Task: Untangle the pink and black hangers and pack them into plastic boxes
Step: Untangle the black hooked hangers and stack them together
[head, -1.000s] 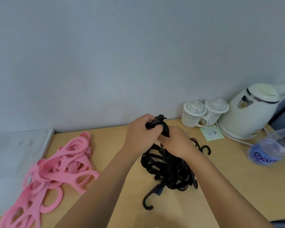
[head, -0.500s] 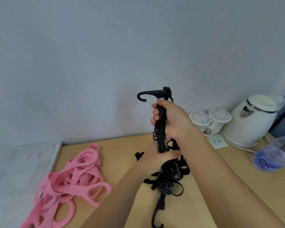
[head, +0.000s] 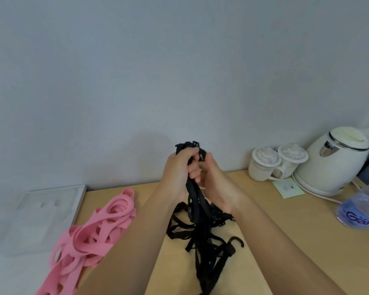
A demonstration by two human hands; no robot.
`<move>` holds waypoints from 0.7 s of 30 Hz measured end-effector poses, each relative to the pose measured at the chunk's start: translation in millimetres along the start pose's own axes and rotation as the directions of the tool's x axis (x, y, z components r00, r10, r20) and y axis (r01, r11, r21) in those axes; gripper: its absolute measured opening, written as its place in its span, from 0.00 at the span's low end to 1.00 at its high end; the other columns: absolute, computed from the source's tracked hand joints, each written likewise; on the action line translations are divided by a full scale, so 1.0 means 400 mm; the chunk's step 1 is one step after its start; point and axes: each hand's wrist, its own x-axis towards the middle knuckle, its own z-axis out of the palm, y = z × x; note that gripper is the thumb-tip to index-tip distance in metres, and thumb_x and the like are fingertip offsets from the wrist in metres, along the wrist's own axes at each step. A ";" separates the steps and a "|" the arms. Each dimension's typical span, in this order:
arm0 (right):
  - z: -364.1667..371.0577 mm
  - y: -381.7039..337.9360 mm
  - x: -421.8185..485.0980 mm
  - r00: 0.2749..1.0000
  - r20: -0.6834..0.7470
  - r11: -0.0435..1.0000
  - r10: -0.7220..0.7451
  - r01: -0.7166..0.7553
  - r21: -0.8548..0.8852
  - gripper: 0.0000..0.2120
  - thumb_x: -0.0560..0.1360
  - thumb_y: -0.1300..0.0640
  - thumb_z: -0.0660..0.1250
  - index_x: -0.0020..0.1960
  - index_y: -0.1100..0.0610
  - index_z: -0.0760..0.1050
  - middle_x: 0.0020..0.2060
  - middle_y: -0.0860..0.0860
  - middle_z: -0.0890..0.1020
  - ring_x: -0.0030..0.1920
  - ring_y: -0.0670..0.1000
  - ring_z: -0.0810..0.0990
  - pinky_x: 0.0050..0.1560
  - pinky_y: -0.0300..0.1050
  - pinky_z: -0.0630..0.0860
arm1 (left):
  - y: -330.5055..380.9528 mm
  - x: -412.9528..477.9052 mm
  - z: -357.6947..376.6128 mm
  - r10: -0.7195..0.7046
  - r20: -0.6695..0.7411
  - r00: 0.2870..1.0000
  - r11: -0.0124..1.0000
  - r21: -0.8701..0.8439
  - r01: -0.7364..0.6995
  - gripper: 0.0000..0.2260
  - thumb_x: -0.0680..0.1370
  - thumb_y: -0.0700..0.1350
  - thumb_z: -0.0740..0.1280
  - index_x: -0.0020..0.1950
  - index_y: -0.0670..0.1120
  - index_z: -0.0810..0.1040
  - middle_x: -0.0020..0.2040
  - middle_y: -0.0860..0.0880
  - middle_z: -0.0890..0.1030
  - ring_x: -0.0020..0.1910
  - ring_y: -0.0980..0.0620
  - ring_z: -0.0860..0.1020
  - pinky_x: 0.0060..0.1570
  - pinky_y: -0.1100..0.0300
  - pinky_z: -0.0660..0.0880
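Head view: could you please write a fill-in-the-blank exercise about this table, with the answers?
1. The pink hangers lie to the ___ of the black hangers.
2. The left hand and right hand both grip the ___ hangers.
3. Beside the kettle stand ___ cups.
Answers: left; black; two.

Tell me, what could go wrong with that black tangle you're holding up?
1. Both the left hand and right hand grip the black hangers near the top; a hard tug could tighten the tangle or snap a hook.
2. The dangling lower ends might swing into the pink hangers beside them and snag.
3. A wide yank could perhaps knock the lidded cups.
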 end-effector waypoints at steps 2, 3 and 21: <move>-0.003 0.033 -0.005 0.994 0.104 0.998 0.026 -0.019 -0.067 0.31 0.68 0.36 0.65 0.55 0.62 0.74 0.47 0.56 0.78 0.49 0.54 0.77 0.57 0.52 0.73 | 0.022 0.011 0.009 -0.015 -0.018 1.000 0.998 -0.055 0.014 0.14 0.77 0.42 0.62 0.30 0.46 0.68 0.22 0.52 0.60 0.21 0.56 0.59 0.21 0.64 0.59; -0.001 0.039 -0.010 0.989 0.144 0.992 0.043 -0.025 -0.122 0.26 0.68 0.42 0.68 0.55 0.62 0.74 0.48 0.58 0.78 0.49 0.55 0.77 0.55 0.53 0.73 | 0.032 0.016 0.011 -0.011 -0.025 1.000 0.998 -0.064 0.010 0.14 0.77 0.43 0.62 0.31 0.47 0.68 0.22 0.53 0.60 0.21 0.56 0.58 0.20 0.65 0.57; 0.063 -0.084 0.053 0.981 -0.128 0.982 -0.146 0.128 -0.141 0.18 0.79 0.51 0.59 0.33 0.56 0.71 0.27 0.49 0.73 0.33 0.49 0.73 0.44 0.44 0.72 | -0.025 0.013 -0.081 -0.014 0.008 1.000 0.970 0.244 0.012 0.21 0.79 0.57 0.58 0.44 0.40 0.76 0.50 0.33 0.78 0.49 0.45 0.80 0.49 0.59 0.74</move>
